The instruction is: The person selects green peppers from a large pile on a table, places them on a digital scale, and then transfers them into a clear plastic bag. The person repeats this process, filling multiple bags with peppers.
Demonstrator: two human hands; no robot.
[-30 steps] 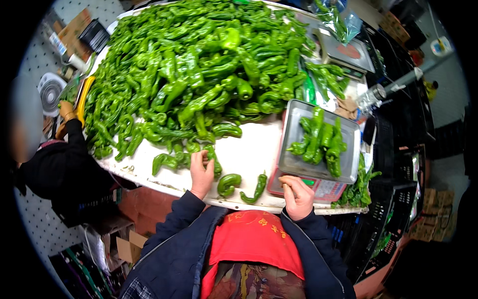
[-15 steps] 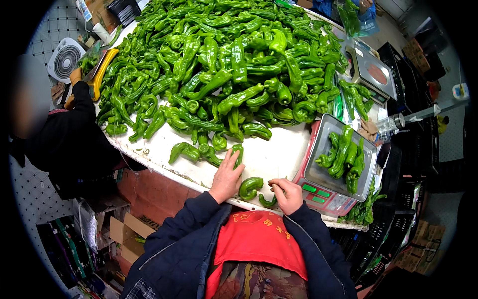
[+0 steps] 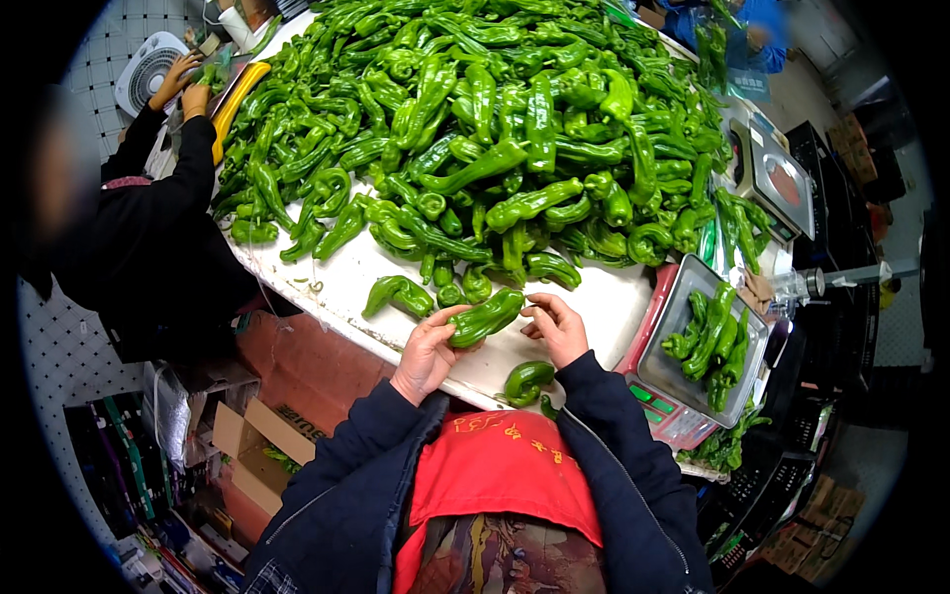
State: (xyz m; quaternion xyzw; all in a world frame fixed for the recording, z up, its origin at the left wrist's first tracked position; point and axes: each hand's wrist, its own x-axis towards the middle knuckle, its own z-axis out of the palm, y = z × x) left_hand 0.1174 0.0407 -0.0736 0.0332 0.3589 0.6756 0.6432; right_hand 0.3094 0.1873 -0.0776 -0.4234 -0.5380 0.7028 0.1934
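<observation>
My left hand (image 3: 427, 356) is closed around a green pepper (image 3: 487, 318), raised over the near edge of the white table (image 3: 604, 307). Just right of that pepper's end, my right hand (image 3: 558, 329) has its fingers bent and a little apart, with nothing seen in them. Below the right hand a curled pepper (image 3: 527, 382) lies at the table's edge, and a smaller pepper piece (image 3: 548, 407) is partly hidden by my clothing. A bent pepper (image 3: 398, 295) rests left of my hands. Beyond them a large heap of green peppers (image 3: 475, 148) covers the table.
At right stands a scale (image 3: 653, 396) with several peppers (image 3: 714, 342) on its metal pan. A second scale (image 3: 777, 178) is farther back. At left a person in dark sleeves (image 3: 163, 208) works beside a yellow-edged device (image 3: 237, 104). An open cardboard box (image 3: 259, 450) sits low at left.
My left hand has picked up a pepper and lifted it. My right hand has moved up from the small pepper piece toward the held one. The view has shifted slightly.
</observation>
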